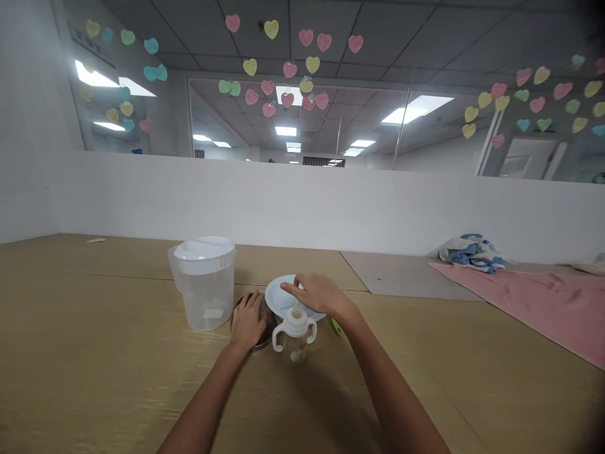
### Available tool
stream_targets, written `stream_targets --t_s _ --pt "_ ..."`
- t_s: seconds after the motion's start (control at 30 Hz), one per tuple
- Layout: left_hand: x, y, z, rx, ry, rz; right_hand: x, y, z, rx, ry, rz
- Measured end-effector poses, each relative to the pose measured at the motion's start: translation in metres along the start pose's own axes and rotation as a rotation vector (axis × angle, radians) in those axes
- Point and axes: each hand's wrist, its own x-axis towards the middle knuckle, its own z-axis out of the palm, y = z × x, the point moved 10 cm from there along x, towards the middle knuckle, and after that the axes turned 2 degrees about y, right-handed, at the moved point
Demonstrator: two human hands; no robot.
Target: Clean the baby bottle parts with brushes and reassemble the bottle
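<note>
My left hand [248,323] lies with fingers spread on a dark round object [268,325], mostly covered by the hand. A white plate [278,293] is just right of it, and my right hand [317,293] reaches over this plate with its thumb apart from the fingers. Whether it touches the plate is hard to see. Nearer to me stands a clear baby bottle [295,334] with a white collar and two white handles, upright. Left of my left hand is a translucent pitcher [208,293] with a white lid. Part of a green object [336,326] shows beside my right wrist.
The brown table [118,366] runs back to a white wall. At the right lie a pink cloth [534,302] and a crumpled blue and white cloth [472,252]. A grey sheet [401,276] covers part of the table's back. A small pale piece [96,240] lies at the far left.
</note>
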Motion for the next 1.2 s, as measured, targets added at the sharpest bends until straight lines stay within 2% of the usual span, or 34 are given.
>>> stream_targets --t_s 0.1,0.23,0.27,0.33,0.37,0.43,0.47,0.53,0.6,0.67,0.77,0.9,1.0,1.1,1.2 --pt "-0.001 0.006 -0.008 0.043 0.008 -0.022 -0.002 -0.001 -0.001 0.016 -0.003 -0.001" --pt "0.000 0.001 -0.019 0.003 0.051 -0.160 -0.003 -0.001 -0.004 0.019 0.020 -0.003" --pt "0.000 -0.001 -0.025 -0.034 0.094 -0.200 -0.003 -0.001 -0.005 0.024 0.026 -0.001" --pt "-0.002 -0.003 -0.044 -0.125 0.250 -0.241 -0.002 0.001 -0.009 0.053 0.058 0.013" --pt "-0.004 0.000 -0.057 -0.177 0.354 -0.228 -0.002 0.002 -0.011 0.076 0.081 0.020" --pt "-0.011 0.014 -0.079 -0.279 0.540 -0.111 -0.002 0.000 -0.013 0.135 0.114 -0.005" --pt "-0.014 0.024 -0.087 -0.320 0.595 -0.018 -0.002 -0.005 -0.013 0.173 0.118 -0.051" --pt "-0.021 0.047 -0.093 -0.369 0.620 0.177 -0.005 -0.020 -0.012 0.259 0.099 -0.210" --pt "-0.029 0.063 -0.091 -0.396 0.610 0.303 -0.012 -0.037 -0.011 0.334 0.066 -0.375" --pt "-0.035 0.069 -0.088 -0.418 0.608 0.334 -0.018 -0.045 -0.012 0.373 0.038 -0.462" --pt "-0.036 0.071 -0.083 -0.452 0.575 0.325 -0.021 -0.045 -0.015 0.371 0.011 -0.463" --pt "-0.033 0.075 -0.077 -0.565 0.488 0.336 -0.020 -0.032 -0.021 0.350 0.012 -0.389" --pt "-0.025 0.078 -0.058 -0.565 0.299 0.284 -0.020 -0.022 -0.026 0.346 0.016 -0.356" --pt "-0.022 0.087 -0.032 -0.502 0.058 0.249 -0.019 -0.018 -0.014 0.314 -0.086 -0.362" --pt "-0.023 0.094 -0.020 -0.438 -0.029 0.241 -0.014 -0.011 0.005 0.272 -0.190 -0.325"
